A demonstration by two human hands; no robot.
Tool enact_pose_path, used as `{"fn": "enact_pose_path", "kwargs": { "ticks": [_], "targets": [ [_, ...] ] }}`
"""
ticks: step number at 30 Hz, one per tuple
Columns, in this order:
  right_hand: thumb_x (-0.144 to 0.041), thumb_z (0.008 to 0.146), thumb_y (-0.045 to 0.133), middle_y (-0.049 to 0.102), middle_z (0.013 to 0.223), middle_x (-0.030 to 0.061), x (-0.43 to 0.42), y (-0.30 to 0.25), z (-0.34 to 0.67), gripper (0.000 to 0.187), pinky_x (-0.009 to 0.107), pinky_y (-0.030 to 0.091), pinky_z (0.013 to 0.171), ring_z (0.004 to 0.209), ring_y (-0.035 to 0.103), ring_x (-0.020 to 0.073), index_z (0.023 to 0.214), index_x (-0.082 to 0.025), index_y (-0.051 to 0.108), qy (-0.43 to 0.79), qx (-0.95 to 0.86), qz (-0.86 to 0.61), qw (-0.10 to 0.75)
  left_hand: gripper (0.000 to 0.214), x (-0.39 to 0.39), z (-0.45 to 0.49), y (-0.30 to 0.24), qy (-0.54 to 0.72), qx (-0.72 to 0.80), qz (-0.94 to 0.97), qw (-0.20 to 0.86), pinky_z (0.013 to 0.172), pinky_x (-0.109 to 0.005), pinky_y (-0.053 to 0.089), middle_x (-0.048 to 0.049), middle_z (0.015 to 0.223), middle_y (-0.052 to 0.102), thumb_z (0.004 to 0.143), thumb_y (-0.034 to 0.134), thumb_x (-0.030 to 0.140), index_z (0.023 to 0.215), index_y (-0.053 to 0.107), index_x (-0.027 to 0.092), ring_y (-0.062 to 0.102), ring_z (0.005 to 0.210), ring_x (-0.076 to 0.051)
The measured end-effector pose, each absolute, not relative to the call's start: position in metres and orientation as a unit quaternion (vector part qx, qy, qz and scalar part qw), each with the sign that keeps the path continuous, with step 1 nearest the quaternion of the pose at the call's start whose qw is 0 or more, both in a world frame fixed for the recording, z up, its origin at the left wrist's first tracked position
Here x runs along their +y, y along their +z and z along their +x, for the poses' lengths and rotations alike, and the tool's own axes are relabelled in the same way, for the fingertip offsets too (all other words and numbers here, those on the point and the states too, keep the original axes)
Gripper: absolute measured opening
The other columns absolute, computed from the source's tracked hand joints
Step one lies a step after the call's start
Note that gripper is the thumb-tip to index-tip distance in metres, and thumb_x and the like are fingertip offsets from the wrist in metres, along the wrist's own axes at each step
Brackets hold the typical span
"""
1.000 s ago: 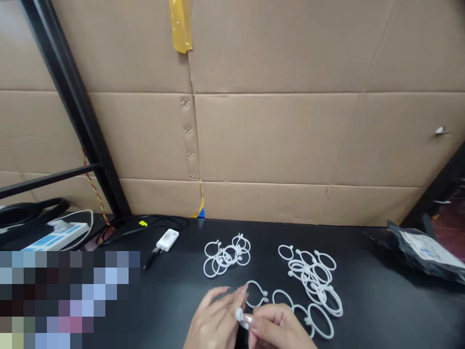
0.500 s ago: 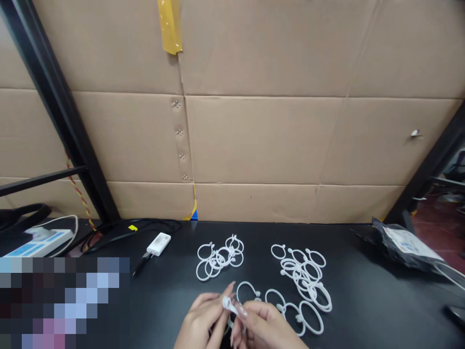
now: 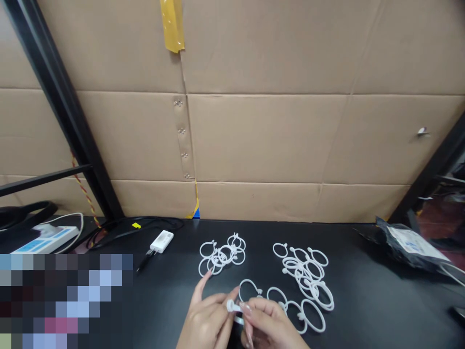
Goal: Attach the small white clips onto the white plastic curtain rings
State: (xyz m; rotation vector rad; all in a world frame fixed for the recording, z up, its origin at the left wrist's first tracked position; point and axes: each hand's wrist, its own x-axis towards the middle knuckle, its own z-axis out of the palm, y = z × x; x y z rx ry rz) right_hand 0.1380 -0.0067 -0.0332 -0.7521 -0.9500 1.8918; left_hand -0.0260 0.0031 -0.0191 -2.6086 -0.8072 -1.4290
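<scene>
Between my hands is a white ring (image 3: 238,308) with a small knob at its end, mostly hidden by my fingers. My right hand (image 3: 271,325) pinches it between thumb and fingertips. My left hand (image 3: 209,317) grips the knob end from the left, one finger raised and pointing up. Similar white rings lie just beyond: a loose group (image 3: 311,301) to the right of my hands, a pile (image 3: 307,264) at the right and a smaller pile (image 3: 220,261) at the back left.
A white charger (image 3: 162,241) lies on the black tabletop (image 3: 163,295) at the left, near a power strip (image 3: 54,241) and cables. At the right rests a black plastic package (image 3: 407,245). A cardboard wall (image 3: 261,140) closes off the back.
One finger of my left hand has lifted away from the ring and now points up toward the back-left pile. The view has shifted slightly; the rings on the table look the same.
</scene>
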Motion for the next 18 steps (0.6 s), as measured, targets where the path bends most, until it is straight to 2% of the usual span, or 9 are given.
{"fn": "enact_pose_path", "kwargs": {
  "ticks": [3, 7, 11, 18],
  "targets": [
    [-0.049, 0.063, 0.078, 0.051, 0.042, -0.0032, -0.008, -0.028, 0.136, 0.043, 0.020, 0.026, 0.043, 0.038, 0.041, 0.0060, 0.051, -0.016, 0.054, 0.754, -0.372, -0.309, 0.444, 0.027, 0.001, -0.023, -0.021, -0.485, -0.271, -0.831, 0.026, 0.115, -0.040, 0.010, -0.0012, 0.079, 0.075, 0.081, 0.049, 0.001, 0.097, 0.066, 0.015, 0.070, 0.067, -0.011],
    [-0.047, 0.062, 0.079, 0.051, 0.044, -0.0033, -0.008, -0.023, 0.135, 0.041, 0.020, 0.028, 0.044, 0.039, 0.040, 0.0059, 0.052, -0.015, 0.055, 0.748, -0.367, -0.318, 0.452, 0.036, 0.000, -0.021, -0.019, -0.474, -0.272, -0.837, 0.022, 0.115, -0.043, 0.006, 0.0019, 0.069, 0.071, 0.081, 0.047, 0.000, 0.111, 0.062, 0.013, 0.067, 0.063, -0.012],
    [-0.047, 0.061, 0.079, 0.051, 0.044, -0.0034, -0.008, -0.021, 0.136, 0.042, 0.021, 0.029, 0.044, 0.039, 0.040, 0.0060, 0.051, -0.015, 0.054, 0.746, -0.368, -0.323, 0.451, 0.036, 0.000, -0.023, -0.018, -0.461, -0.267, -0.846, 0.033, 0.115, -0.045, 0.008, 0.0022, 0.066, 0.070, 0.081, 0.047, -0.001, 0.111, 0.061, 0.011, 0.065, 0.058, -0.011],
    [-0.047, 0.064, 0.077, 0.054, 0.045, -0.0033, -0.008, -0.018, 0.138, 0.041, 0.021, 0.028, 0.044, 0.040, 0.040, 0.0059, 0.050, -0.016, 0.054, 0.740, -0.379, -0.330, 0.447, 0.030, -0.001, -0.025, -0.016, -0.432, -0.279, -0.858, 0.022, 0.108, -0.053, 0.025, 0.0024, 0.064, 0.067, 0.083, 0.047, 0.001, 0.099, 0.066, 0.018, 0.065, 0.057, -0.010]
  ]
}}
